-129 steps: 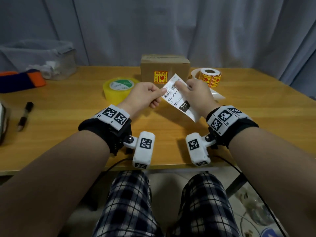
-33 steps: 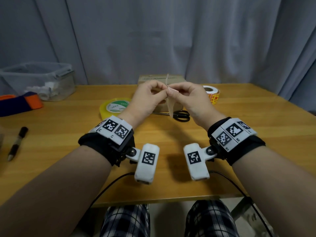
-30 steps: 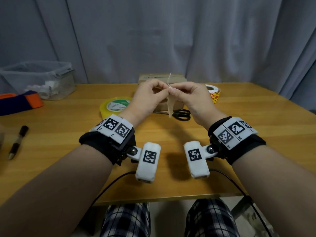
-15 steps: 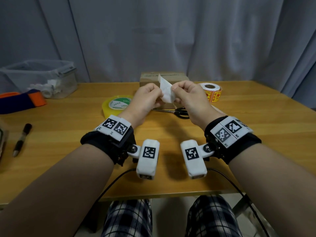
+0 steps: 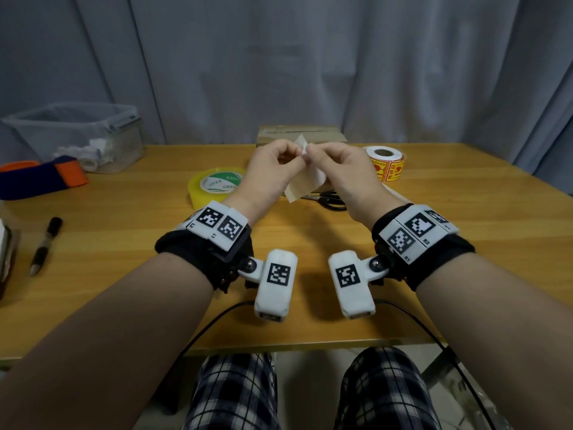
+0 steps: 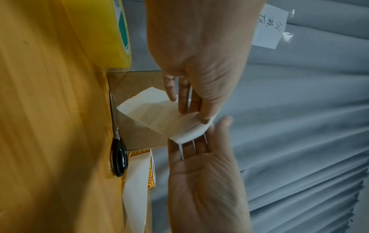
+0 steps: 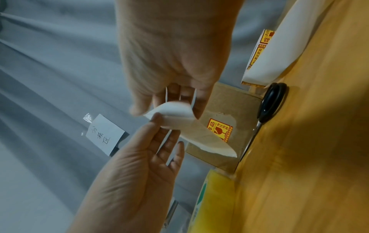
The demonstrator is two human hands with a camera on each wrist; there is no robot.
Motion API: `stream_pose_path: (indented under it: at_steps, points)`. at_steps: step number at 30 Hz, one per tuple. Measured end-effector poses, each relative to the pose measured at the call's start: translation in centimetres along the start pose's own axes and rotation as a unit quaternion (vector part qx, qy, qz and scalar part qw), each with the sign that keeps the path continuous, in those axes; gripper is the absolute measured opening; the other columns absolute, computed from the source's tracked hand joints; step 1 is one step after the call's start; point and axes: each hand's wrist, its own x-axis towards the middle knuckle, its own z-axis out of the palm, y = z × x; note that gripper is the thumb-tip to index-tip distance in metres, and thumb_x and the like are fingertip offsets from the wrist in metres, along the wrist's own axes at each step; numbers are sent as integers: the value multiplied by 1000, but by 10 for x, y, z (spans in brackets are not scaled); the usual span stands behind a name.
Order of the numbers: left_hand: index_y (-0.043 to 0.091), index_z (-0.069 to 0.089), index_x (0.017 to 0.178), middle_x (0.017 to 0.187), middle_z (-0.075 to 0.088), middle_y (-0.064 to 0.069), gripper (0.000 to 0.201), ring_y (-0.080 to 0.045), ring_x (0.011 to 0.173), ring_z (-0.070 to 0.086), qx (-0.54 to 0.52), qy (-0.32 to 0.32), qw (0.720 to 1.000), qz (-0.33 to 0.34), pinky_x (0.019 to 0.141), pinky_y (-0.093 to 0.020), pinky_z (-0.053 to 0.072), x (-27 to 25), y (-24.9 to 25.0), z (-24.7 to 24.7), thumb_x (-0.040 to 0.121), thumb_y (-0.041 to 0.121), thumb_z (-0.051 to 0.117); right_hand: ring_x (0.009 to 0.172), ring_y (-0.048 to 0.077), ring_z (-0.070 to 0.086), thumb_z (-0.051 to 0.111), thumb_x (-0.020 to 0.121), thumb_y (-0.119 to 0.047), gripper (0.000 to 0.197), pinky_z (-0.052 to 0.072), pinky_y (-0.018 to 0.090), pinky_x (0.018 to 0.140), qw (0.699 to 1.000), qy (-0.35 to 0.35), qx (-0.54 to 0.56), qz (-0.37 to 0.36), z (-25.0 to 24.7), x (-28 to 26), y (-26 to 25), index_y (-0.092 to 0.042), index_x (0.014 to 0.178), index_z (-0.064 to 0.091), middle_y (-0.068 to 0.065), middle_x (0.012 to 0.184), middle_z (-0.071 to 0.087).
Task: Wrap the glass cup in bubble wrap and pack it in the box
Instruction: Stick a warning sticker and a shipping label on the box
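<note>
A white shipping label (image 5: 305, 181) hangs in the air between my two hands, above the middle of the table. My left hand (image 5: 296, 153) and right hand (image 5: 313, 150) both pinch its top corner, where two layers part. In the left wrist view the label (image 6: 151, 113) shows its print faintly through the back, with the left hand (image 6: 191, 110) above and the right hand (image 6: 199, 135) below. Behind the hands stands the closed brown cardboard box (image 5: 300, 133), with a yellow fragile sticker (image 7: 219, 130) on its front. No glass cup or bubble wrap shows.
A yellow tape roll (image 5: 215, 187) lies left of the hands and black scissors (image 5: 331, 201) under them. A roll of fragile stickers (image 5: 386, 162) stands to the right. At the far left are a clear plastic bin (image 5: 77, 135), an orange and navy cloth (image 5: 40, 178) and a pen (image 5: 46, 243).
The hands raised the label from flat, print-up, to hanging with its back toward me. In the last half second the pinched corner has split further and the sheet hangs lower.
</note>
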Motion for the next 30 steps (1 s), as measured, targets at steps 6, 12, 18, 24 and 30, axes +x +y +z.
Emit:
stream_pose_path:
  at_steps: [6, 12, 18, 24, 30]
  points:
    - [6, 63, 83, 74, 60, 4, 12, -2, 69, 54, -23, -18, 1000, -1, 68, -13, 45, 0, 3, 4, 88, 17, 64, 84, 20, 64, 63, 90, -19, 14, 53, 33, 74, 997, 63, 24, 22, 0, 5, 4, -14, 80, 72, 5, 84, 70]
    - [15, 55, 69, 78, 60, -1, 20, -19, 83, 54, -110, 12, 987, -118, 83, -36, 44, 2, -2, 5, 89, 13, 59, 79, 23, 58, 56, 94, -21, 25, 52, 37, 72, 979, 132, 97, 123, 4, 7, 2, -10, 72, 62, 8, 79, 61]
    - [12, 55, 87, 87, 63, -3, 10, -15, 79, 58, -120, 24, 982, -146, 72, -26, 47, -3, -7, 10, 95, 17, 50, 78, 18, 56, 53, 95, -26, 27, 48, 30, 68, 968, 183, 83, 151, 5, 5, 4, -16, 70, 57, 1, 76, 58]
    - [11, 49, 99, 78, 52, 6, 12, -3, 69, 48, -5, 79, 992, -99, 58, -11, 40, -2, -18, 13, 99, 23, 45, 56, 9, 42, 51, 96, -23, 39, 37, 22, 55, 962, 224, 70, 140, 1, 3, 10, -19, 58, 47, -5, 58, 45]
    - [12, 52, 99, 93, 61, -1, 14, -10, 82, 57, 82, 99, 990, -64, 64, -15, 43, 1, -29, 7, 97, 25, 48, 52, 11, 36, 49, 97, -25, 45, 36, 22, 55, 960, 244, 48, 131, -4, 2, 18, -16, 54, 39, -2, 53, 36]
